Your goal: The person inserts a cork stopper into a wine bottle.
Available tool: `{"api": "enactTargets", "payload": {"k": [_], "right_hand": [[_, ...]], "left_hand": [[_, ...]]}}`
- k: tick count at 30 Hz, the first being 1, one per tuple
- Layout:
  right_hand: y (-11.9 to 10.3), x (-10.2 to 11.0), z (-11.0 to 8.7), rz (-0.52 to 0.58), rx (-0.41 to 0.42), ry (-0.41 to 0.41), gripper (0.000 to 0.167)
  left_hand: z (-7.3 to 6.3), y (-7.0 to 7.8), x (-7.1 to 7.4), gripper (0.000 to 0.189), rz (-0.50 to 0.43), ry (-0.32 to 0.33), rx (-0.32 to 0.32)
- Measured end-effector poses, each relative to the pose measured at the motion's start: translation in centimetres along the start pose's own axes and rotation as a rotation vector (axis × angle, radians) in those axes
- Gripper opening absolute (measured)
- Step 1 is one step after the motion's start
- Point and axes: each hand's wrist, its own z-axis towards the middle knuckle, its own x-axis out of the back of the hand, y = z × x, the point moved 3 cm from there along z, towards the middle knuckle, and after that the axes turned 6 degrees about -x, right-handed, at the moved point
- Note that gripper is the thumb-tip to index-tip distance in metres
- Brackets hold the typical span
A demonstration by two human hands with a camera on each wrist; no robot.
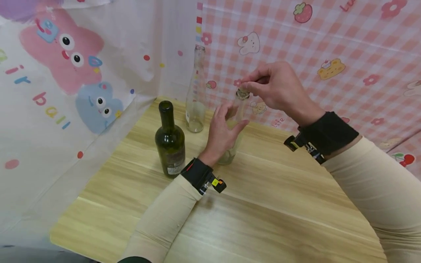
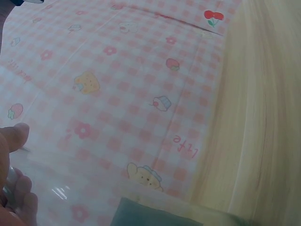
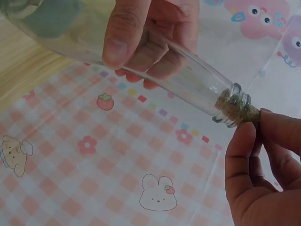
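A clear glass bottle point(image 1: 227, 157) stands upright on the wooden table. My left hand point(image 1: 221, 132) grips it below the neck, with the thumb on one side and the fingers round the other. At its mouth my right hand point(image 1: 279, 87) pinches a cork point(image 3: 254, 117) between thumb and fingertips. In the right wrist view the cork's lower part sits inside the bottle neck and its top sticks out. The left wrist view shows only part of the left hand's fingers point(image 2: 24, 197) and a blurred stretch of glass.
A dark green wine bottle point(image 1: 171, 146) stands just left of my left forearm. Behind it, near the corner, is another clear bottle point(image 1: 196, 117). A pink checked cloth point(image 1: 329, 44) hangs at the back, and a white printed sheet point(image 1: 131, 29) covers the left side.
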Motion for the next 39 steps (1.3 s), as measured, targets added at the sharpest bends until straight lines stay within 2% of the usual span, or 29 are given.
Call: {"api": "enactTargets", "payload": {"k": [7, 10, 13, 21, 28, 35, 39], "right_hand": [[1.3, 0.5, -1.3, 0.083, 0.027, 0.081, 0.033], [2.7, 0.8, -2.4, 0.09, 0.054, 0.144, 0.032], [4.9, 0.9, -3.5, 0.085, 0.046, 0.174, 0.03], [10.5, -0.5, -6.9, 0.031, -0.111, 0.084, 0.036], [12.8, -2.2, -8.7, 0.039, -0.129, 0.034, 0.032], [15.3, -4.9, -10.2, 0.068, -0.215, -0.014, 0.03], [16.3, -6.0, -10.7, 0.119, -0.206, -0.013, 0.026]], "left_hand": [[0.0, 0.2, 0.1, 0.058, -0.009, -0.012, 0.023], [0.1, 0.3, 0.1, 0.056, -0.005, -0.013, 0.043], [0.1, 0.4, 0.2, 0.056, 0.003, -0.002, 0.061], [0.0, 0.5, 0.1, 0.058, 0.002, -0.013, 0.066], [0.1, 0.6, -0.4, 0.054, -0.004, -0.018, 0.051], [0.1, 0.8, -1.5, 0.053, -0.034, -0.051, 0.042], [0.0, 1.1, -2.2, 0.049, -0.054, -0.063, 0.023]]}}
